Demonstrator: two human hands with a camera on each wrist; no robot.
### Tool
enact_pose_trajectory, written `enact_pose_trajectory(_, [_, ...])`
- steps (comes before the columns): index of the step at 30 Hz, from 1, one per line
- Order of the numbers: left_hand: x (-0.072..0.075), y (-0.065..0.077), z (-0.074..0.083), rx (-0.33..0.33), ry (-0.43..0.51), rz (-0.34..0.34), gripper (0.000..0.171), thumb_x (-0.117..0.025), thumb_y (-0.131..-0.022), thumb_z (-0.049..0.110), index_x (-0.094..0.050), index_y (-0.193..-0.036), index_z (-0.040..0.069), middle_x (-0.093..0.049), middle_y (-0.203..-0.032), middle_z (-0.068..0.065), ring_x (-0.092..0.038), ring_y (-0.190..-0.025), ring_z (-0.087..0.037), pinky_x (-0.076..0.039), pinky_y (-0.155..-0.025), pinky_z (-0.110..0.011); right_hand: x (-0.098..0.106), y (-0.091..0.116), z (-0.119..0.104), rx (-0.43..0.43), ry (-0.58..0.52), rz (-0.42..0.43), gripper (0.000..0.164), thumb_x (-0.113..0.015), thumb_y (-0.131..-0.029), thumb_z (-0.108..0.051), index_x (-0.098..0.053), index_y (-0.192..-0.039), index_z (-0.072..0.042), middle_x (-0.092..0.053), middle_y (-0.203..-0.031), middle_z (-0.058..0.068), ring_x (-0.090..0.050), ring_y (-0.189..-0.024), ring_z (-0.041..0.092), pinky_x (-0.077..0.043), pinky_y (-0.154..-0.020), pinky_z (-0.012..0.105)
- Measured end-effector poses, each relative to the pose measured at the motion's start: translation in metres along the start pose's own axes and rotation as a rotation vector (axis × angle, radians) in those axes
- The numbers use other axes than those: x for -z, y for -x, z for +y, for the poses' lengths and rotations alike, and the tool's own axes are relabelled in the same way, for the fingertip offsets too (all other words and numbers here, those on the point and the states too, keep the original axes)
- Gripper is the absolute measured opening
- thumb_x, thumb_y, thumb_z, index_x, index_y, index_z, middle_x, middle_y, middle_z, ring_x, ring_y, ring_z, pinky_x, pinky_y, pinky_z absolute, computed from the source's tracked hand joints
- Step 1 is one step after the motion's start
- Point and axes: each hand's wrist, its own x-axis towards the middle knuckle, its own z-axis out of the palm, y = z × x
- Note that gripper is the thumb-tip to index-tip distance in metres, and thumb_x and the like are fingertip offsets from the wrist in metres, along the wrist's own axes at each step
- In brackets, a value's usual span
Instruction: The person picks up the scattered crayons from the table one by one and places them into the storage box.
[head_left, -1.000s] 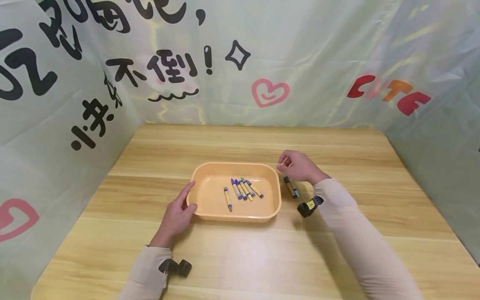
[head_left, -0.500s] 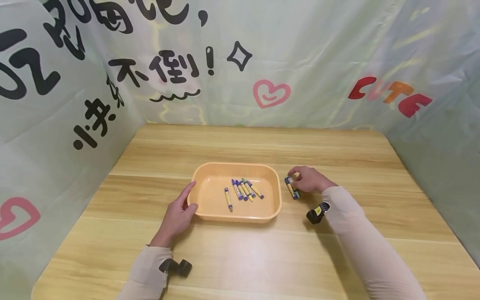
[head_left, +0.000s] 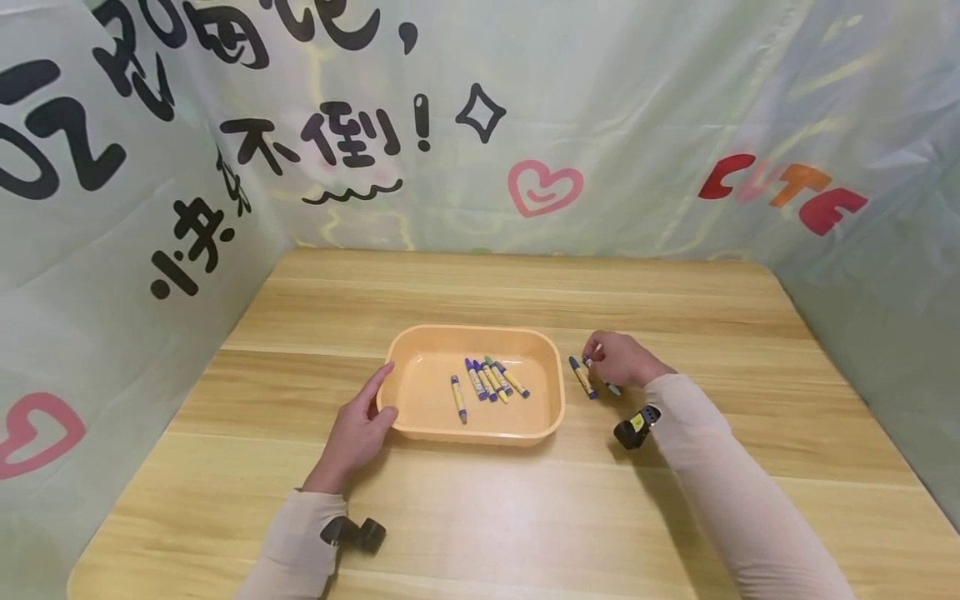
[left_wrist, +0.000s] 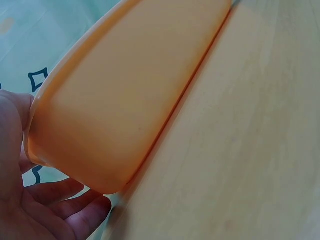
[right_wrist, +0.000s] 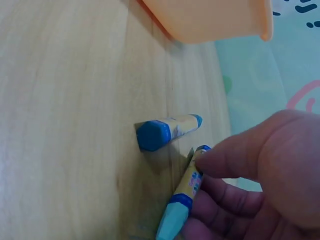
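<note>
The left hand (head_left: 357,429) grips the left end of an orange plastic tray (head_left: 420,379), thumb and fingers around its rim in the left wrist view. Inside the tray lie several paper-wrapped crayons (head_left: 491,379), most bunched together and one grey-tipped crayon (head_left: 458,400) apart toward the front. To the right of the tray, the right hand (head_left: 621,358) pinches a crayon (right_wrist: 187,187) with a pale teal end between thumb and fingers, low over the table. Beside it a dark blue crayon (right_wrist: 162,134) lies on the wood, between that hand and the tray.
The wooden table (head_left: 480,517) stretches around the tray on all sides. Pale printed cloth (head_left: 637,125) with lettering and hearts hangs behind it and along both sides. Black cameras are strapped to both wrists.
My right hand has come down from beside the tray's far right corner to the crayons on the table. The teal-ended crayon has shifted right, away from the dark blue one. The left hand keeps its place.
</note>
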Motion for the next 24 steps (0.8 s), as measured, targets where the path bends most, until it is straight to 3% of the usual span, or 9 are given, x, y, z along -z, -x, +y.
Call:
enact_pose_trajectory(3, [-0.0002,-0.0003,-0.0003,0.003,-0.006,0.001,0.065,-0.055,-0.088,0.006,-0.039,-0.15,0.017,-0.058,-0.098,-0.017,-0.042,-0.062,-0.014,-0.038,-0.058,-0.025,0.0004,0.0011,-0.0007,0.014,0.014,0.044,0.019,-0.054,-0.084,0.001,-0.059,-0.102,0.002,-0.066,-0.092,0.017,-0.061,-0.077,0.025,-0.049,-0.069,0.038])
enact_pose_trajectory(6, [-0.0003,-0.0004,-0.0002,0.007,-0.008,0.002,0.065,-0.055,-0.088,0.006,-0.04,-0.149,0.018,-0.055,-0.084,-0.014,-0.042,-0.061,-0.015,-0.037,-0.057,-0.025,0.0009,0.0022,-0.001,0.024,0.029,0.066,0.018,-0.058,-0.087,-0.004,-0.06,-0.103,0.004,-0.067,-0.091,0.018,-0.064,-0.079,0.027,-0.05,-0.075,0.043])
enact_pose_trajectory(10, [-0.0003,-0.0005,0.0003,0.015,-0.011,0.0,0.065,-0.055,-0.088,0.007,-0.04,-0.149,0.019,-0.04,-0.067,-0.005,-0.038,-0.058,-0.016,-0.034,-0.054,-0.026,0.0015,0.0023,0.0006,-0.003,0.07,0.018,0.018,-0.066,-0.087,-0.016,-0.064,-0.095,0.0,-0.067,-0.085,0.01,-0.061,-0.076,0.022,-0.05,-0.073,0.038])
enact_pose_trajectory(14, [-0.0005,-0.001,0.0,0.015,-0.01,0.0,0.064,-0.055,-0.088,0.007,-0.04,-0.149,0.018,-0.043,-0.072,-0.006,-0.039,-0.058,-0.015,-0.035,-0.055,-0.026,0.0028,0.0027,0.001,-0.027,0.117,-0.032,0.017,-0.064,-0.088,-0.021,-0.068,-0.079,-0.007,-0.062,-0.071,0.0,-0.054,-0.064,0.016,-0.044,-0.061,0.031])
enact_pose_trajectory(19, [-0.0011,-0.0013,-0.0007,0.007,-0.012,-0.001,0.064,-0.055,-0.088,0.006,-0.04,-0.149,0.017,-0.056,-0.092,-0.014,-0.042,-0.061,-0.016,-0.038,-0.057,-0.026,0.0032,0.0034,-0.0015,-0.033,0.098,-0.043,0.028,-0.053,-0.091,-0.014,-0.063,-0.065,-0.01,-0.051,-0.058,-0.003,-0.047,-0.054,0.012,-0.039,-0.054,0.028])
enact_pose_trajectory(21, [-0.0011,-0.0013,-0.0009,0.006,-0.014,-0.002,0.064,-0.055,-0.088,0.007,-0.039,-0.15,0.017,-0.055,-0.089,-0.013,-0.041,-0.061,-0.016,-0.037,-0.057,-0.026,0.0035,0.0032,-0.0032,-0.037,0.076,-0.023,0.031,-0.049,-0.093,-0.012,-0.057,-0.064,-0.009,-0.048,-0.057,-0.002,-0.045,-0.052,0.013,-0.038,-0.053,0.028])
enact_pose_trajectory(24, [-0.0006,-0.0009,-0.0012,0.011,-0.019,0.0,0.064,-0.055,-0.088,0.007,-0.04,-0.15,0.018,-0.044,-0.071,-0.006,-0.038,-0.058,-0.015,-0.034,-0.055,-0.026,0.0047,0.0023,-0.0059,-0.024,0.045,0.026,0.025,-0.047,-0.096,-0.012,-0.057,-0.074,-0.005,-0.051,-0.063,0.001,-0.048,-0.056,0.015,-0.041,-0.056,0.03])
